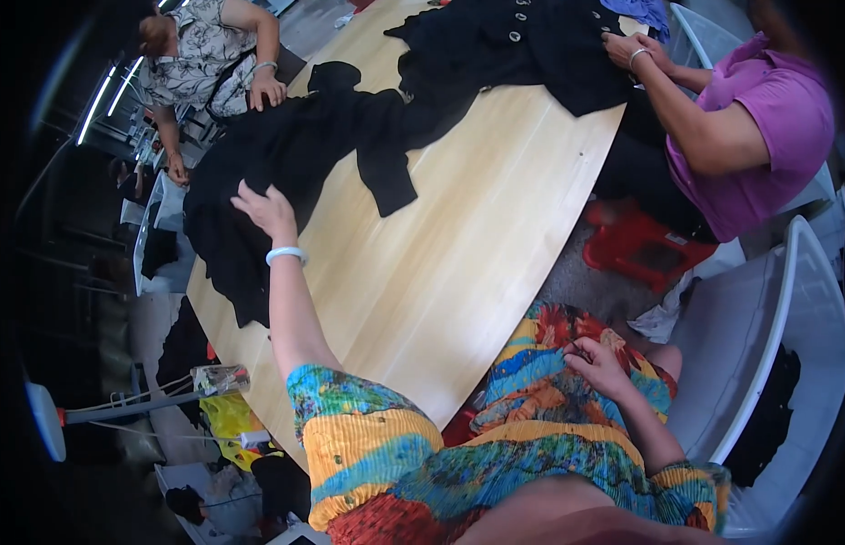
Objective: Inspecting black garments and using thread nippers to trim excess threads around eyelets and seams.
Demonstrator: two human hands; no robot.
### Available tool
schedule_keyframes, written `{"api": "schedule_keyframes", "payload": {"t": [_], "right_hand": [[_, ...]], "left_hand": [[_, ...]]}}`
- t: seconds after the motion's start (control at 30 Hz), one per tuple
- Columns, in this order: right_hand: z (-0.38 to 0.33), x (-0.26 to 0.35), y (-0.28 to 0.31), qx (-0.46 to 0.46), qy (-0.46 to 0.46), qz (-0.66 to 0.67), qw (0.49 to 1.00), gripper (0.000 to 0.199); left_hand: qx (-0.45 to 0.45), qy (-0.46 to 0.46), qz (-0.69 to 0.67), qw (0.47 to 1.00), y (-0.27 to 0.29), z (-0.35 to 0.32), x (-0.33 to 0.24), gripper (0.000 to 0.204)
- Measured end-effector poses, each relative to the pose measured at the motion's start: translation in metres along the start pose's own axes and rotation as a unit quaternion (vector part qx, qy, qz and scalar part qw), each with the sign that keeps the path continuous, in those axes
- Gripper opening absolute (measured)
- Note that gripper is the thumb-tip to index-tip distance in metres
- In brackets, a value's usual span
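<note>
My left hand point(270, 216) reaches across the table, fingers apart, over the near part of a black garment point(304, 136). It holds nothing I can see, and whether the fingertips press on the cloth I cannot tell. One sleeve of the garment hangs out over the bare wood. Down by my lap, my right hand point(599, 366) is closed, with the fingers curled. A small dark thing shows at its fingertips, too small to name. A light bangle point(286, 254) is around my left wrist.
The pale wooden table point(422, 300) has a curved edge. Across it, a person point(213, 54) in a patterned shirt touches the black cloth. At right, a person point(749, 127) in purple handles a buttoned black garment point(495, 54). A red stool point(640, 245) and white bin point(740, 354) stand at right.
</note>
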State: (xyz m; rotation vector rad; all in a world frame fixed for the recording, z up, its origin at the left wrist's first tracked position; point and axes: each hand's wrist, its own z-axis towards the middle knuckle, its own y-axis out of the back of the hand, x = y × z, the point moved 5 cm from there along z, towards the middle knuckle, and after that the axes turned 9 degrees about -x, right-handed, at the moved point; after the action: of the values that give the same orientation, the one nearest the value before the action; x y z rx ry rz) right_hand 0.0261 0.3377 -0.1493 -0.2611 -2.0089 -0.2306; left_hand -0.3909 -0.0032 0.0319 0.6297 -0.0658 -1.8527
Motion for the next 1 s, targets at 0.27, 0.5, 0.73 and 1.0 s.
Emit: {"api": "schedule_keyframes", "payload": {"t": [0.27, 0.5, 0.73, 1.0], "right_hand": [[-0.049, 0.018, 0.004, -0.001, 0.007, -0.105, 0.994, 0.019], [-0.108, 0.045, 0.092, -0.127, 0.172, -0.207, 0.955, 0.017], [-0.19, 0.049, 0.186, -0.31, 0.216, -0.164, 0.911, 0.014], [-0.36, -0.064, 0.381, -0.736, 0.108, -0.021, 0.668, 0.017]], "left_hand": [[0.464, -0.169, 0.248, 0.833, 0.0, -0.101, 0.055, 0.049], [0.468, -0.184, 0.02, 0.864, -0.034, -0.108, -0.077, 0.044], [0.612, -0.299, -0.3, 0.668, 0.05, -0.268, -0.366, 0.03], [0.466, -0.482, -0.626, 0.398, 0.26, -0.434, -0.593, 0.022]]}}
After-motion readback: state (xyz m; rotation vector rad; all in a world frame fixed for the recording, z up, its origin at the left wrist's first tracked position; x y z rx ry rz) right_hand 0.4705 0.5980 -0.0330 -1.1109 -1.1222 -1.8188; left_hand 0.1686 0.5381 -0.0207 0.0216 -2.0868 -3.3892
